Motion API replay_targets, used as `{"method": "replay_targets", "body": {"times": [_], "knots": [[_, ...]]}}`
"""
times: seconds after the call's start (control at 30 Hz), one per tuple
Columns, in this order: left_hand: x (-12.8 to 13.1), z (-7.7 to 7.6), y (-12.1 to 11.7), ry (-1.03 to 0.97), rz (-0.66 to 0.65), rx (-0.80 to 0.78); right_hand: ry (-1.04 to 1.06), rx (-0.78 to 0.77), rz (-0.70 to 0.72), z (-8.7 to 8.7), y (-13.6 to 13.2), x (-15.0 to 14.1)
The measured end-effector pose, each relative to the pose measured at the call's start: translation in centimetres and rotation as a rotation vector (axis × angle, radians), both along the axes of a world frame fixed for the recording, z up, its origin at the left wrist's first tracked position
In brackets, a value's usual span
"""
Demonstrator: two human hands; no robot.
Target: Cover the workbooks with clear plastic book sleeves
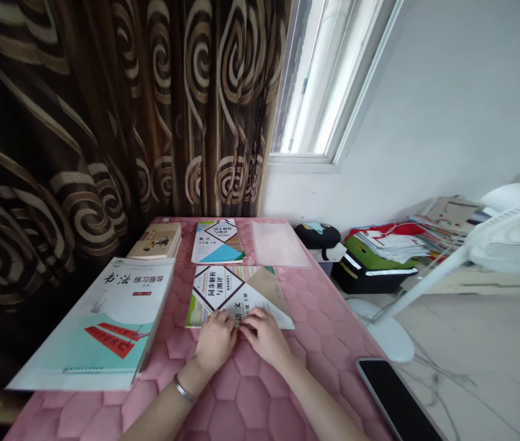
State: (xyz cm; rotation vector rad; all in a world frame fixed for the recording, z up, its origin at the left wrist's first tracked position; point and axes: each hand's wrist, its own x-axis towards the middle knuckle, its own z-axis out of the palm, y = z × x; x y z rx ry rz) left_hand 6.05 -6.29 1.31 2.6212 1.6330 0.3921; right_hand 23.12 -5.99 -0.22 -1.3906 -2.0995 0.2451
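A workbook (223, 293) with a diamond pattern and striped border lies flat on the pink quilted tabletop. At its near edge, my left hand (217, 338) is closed, with curled fingers gripping the edge. My right hand (264, 334) is beside it, thumb and fingers pinched on the same edge. The fingertips of both hands nearly meet, and the undersides of the fingers are hidden. Just beyond lies a second booklet (218, 242) with a blue triangle. To its right is a clear plastic sheet or cover (280, 245).
Calligraphy books (89, 324) are stacked at left, with a smaller tan stack (156, 240) behind. A phone (397, 398) lies at the table's right edge. A white fan (425, 282) stands on the floor beyond, near a black-and-green box (372, 269). The patterned curtain (195, 110) hangs behind the table.
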Motion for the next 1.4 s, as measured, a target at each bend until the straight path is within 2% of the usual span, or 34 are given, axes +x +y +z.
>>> {"method": "replay_targets", "body": {"times": [0.1, 0.2, 0.3, 0.47, 0.6, 0.73, 0.87, 0.97, 1.07, 1.2, 1.3, 1.4], "knots": [[-0.2, 0.0, 0.0, -0.087, 0.007, -0.005, -0.009, -0.006, -0.036, -0.3, 0.0, -1.2], [-0.6, -0.1, 0.0, -0.112, 0.022, 0.002, -0.038, 0.012, -0.039, -0.5, -0.1, -0.8], [-1.9, 0.0, -0.2, -0.095, 0.055, 0.019, -0.057, 0.027, -0.057, -0.5, -0.4, 1.1], [-6.1, -0.6, -0.3, -0.052, 0.143, 0.101, -0.045, 0.021, -0.154, -1.0, -1.1, 6.7], [-9.1, -2.2, 0.1, -0.095, 0.069, 0.215, -0.041, 0.011, -0.171, -1.5, -1.5, 10.2], [-10.0, -3.3, 0.3, -0.089, 0.027, 0.294, -0.021, -0.009, -0.19, -1.4, -1.7, 11.1], [-9.9, -3.0, 0.1, -0.056, 0.031, 0.284, -0.048, -0.022, -0.202, -1.4, -1.7, 10.9], [-9.5, -2.4, -0.4, -0.003, 0.08, 0.244, -0.103, -0.034, -0.218, -1.1, -2.0, 10.6], [-8.0, -1.5, -0.8, 0.06, 0.132, 0.178, -0.177, -0.051, -0.215, -0.3, -2.2, 9.1], [-4.0, -0.5, -0.7, 0.053, 0.025, 0.093, -0.198, -0.052, -0.114, 0.7, -1.9, 4.3], [-1.1, -0.1, -0.3, 0.044, -0.039, 0.054, -0.206, -0.051, -0.044, 0.9, -0.9, 0.3], [-0.1, 0.0, 0.1, 0.02, -0.028, 0.033, -0.248, -0.045, -0.025, 0.6, 0.0, -2.0]]}}
